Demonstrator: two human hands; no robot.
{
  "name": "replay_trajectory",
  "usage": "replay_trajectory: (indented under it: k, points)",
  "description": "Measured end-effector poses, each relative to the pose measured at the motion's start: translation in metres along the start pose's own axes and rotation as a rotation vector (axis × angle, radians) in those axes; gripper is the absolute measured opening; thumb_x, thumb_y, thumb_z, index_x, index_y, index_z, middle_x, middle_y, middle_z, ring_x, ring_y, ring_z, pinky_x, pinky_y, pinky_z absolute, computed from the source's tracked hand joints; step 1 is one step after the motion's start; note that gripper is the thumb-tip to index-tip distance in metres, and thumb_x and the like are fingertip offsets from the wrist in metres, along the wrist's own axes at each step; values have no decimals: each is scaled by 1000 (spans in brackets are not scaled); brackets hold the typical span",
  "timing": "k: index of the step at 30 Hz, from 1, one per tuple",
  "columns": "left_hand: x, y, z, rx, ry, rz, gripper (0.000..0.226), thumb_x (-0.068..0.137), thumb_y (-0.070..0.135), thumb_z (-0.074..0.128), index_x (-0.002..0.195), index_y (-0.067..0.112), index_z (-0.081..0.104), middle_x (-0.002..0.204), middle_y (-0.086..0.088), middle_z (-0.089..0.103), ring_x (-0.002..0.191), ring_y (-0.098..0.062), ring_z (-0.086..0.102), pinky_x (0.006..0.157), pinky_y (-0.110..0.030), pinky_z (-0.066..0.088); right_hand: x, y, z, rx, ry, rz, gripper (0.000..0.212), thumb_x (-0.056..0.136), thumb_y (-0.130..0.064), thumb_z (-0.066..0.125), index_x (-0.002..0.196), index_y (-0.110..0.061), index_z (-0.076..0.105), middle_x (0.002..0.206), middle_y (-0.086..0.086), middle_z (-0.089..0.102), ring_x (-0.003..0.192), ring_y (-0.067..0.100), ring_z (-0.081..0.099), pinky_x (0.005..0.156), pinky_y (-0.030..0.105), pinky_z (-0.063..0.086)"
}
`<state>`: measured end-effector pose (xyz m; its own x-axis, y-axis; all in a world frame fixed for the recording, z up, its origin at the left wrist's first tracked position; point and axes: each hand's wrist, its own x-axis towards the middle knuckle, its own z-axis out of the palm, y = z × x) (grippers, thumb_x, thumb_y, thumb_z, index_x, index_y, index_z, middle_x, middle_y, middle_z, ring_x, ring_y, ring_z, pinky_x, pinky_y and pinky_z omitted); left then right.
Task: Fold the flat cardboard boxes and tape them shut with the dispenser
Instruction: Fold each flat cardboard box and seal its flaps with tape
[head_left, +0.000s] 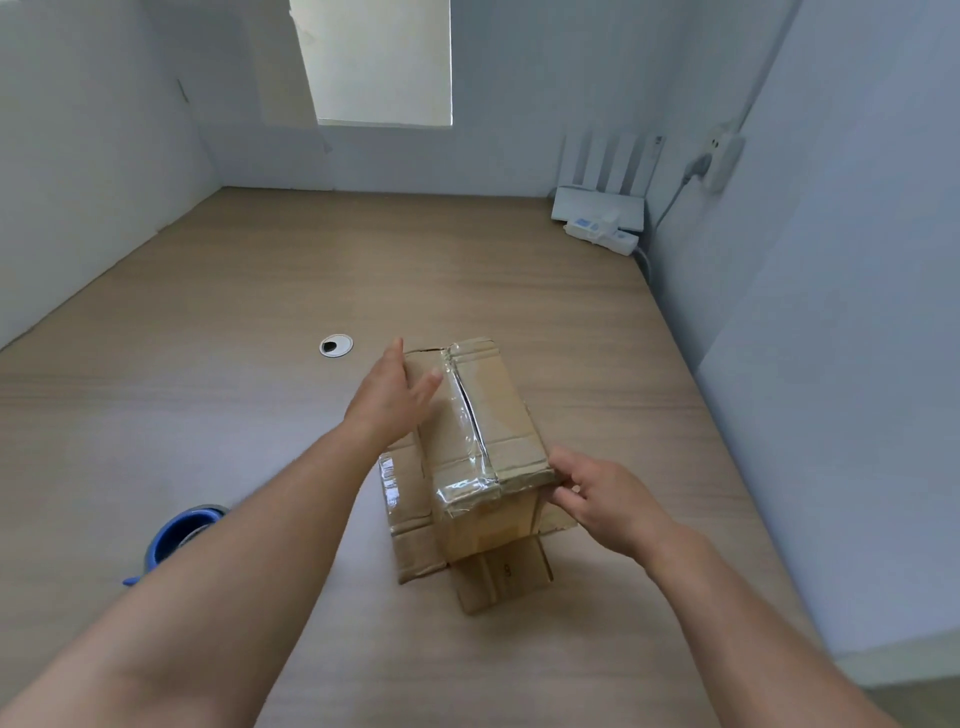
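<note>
The left hand (395, 392) is wide open with straight fingers, laid over the far left corner of the cardboard box (511, 410); whether the palm presses down I cannot tell. The right hand (597, 499) has its fingers curled, and thumb and fingertips pinch the top's near right corner. The box stands just below the middle of the frame on the tabletop (260, 312), with clear tape (465, 431) running along the top seam and down the near face. Loose cardboard flaps (413, 525) spread flat at its foot toward the lower edge; whether they belong to this box is unclear. In the lower left, well apart from the box, lies the blue tape dispenser (179, 532), partly hidden behind the left forearm (249, 545). A round cable hole (336, 345) sits left of the box. In the upper right corner of the tabletop a white power strip (602, 236) lies before a white device (597, 205) with upright antennas.
</note>
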<state>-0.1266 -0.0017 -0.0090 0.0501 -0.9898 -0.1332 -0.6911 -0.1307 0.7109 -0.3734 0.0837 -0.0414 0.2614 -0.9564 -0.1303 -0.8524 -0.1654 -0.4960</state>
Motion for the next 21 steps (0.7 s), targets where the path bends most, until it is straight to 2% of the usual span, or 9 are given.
replay_trajectory:
  k: [5, 8, 11, 14, 17, 18, 19, 20, 21]
  points:
    - [15, -2, 3, 89, 59, -83, 67, 89, 41, 60, 146, 19, 33, 147, -7, 32, 130, -27, 43, 106, -39, 37, 8, 9, -2, 37, 35, 66, 18, 90, -24, 54, 108, -24, 56, 97, -1, 66, 91, 25, 58, 77, 37, 47]
    - [9, -2, -3, 123, 138, -150, 49, 84, 43, 63, 123, 15, 52, 130, -7, 44, 112, -28, 52, 92, -38, 45, 13, 13, -2, 38, 204, 198, 23, 94, -24, 50, 116, -22, 54, 110, 0, 64, 101, 26, 58, 76, 33, 43]
    - [-2, -6, -6, 65, 210, -248, 40, 81, 44, 64, 100, 12, 50, 109, -5, 54, 89, -26, 52, 73, -33, 41, 17, 12, 3, 165, 358, 344, 36, 98, -33, 46, 131, -18, 49, 125, 5, 59, 112, 26, 57, 86, 35, 43]
    - [-12, -10, -6, 70, 186, -326, 59, 80, 51, 62, 119, 11, 42, 108, -6, 59, 89, -28, 58, 72, -34, 45, 15, 4, 7, 251, 463, 434, 43, 99, -39, 42, 133, -14, 47, 129, 7, 56, 117, 26, 53, 88, 35, 41]
    - [-25, -11, -2, -81, 71, -372, 101, 76, 49, 68, 151, 24, 4, 121, -12, 55, 80, -27, 68, 64, -31, 54, 11, -11, 11, 223, 455, 450, 44, 98, -47, 37, 123, -14, 53, 120, 8, 57, 112, 28, 54, 83, 36, 41]
    - [-28, -11, 0, -115, 41, -370, 109, 76, 48, 69, 151, 31, -7, 133, -14, 45, 91, -29, 67, 69, -32, 55, 11, -17, 13, 215, 419, 441, 43, 97, -50, 35, 113, -16, 55, 113, 7, 59, 107, 29, 55, 80, 36, 42]
    - [-31, -12, 1, -114, 19, -356, 113, 75, 48, 71, 150, 35, -12, 146, -14, 29, 112, -32, 59, 83, -37, 53, 11, -24, 16, 213, 375, 424, 42, 97, -52, 34, 102, -17, 56, 106, 7, 61, 102, 30, 56, 76, 36, 42]
    - [-35, -13, 2, -91, 16, -329, 115, 72, 51, 72, 151, 35, -10, 155, -11, 12, 131, -33, 43, 99, -41, 45, 11, -31, 19, 215, 332, 401, 42, 96, -54, 33, 94, -18, 55, 101, 8, 62, 98, 30, 57, 73, 35, 42]
    - [-37, -14, 3, -75, 32, -286, 116, 67, 54, 73, 152, 32, -3, 158, -8, 6, 139, -31, 30, 109, -44, 36, 11, -39, 21, 225, 293, 376, 43, 96, -55, 33, 90, -18, 54, 98, 8, 63, 97, 30, 58, 72, 35, 42]
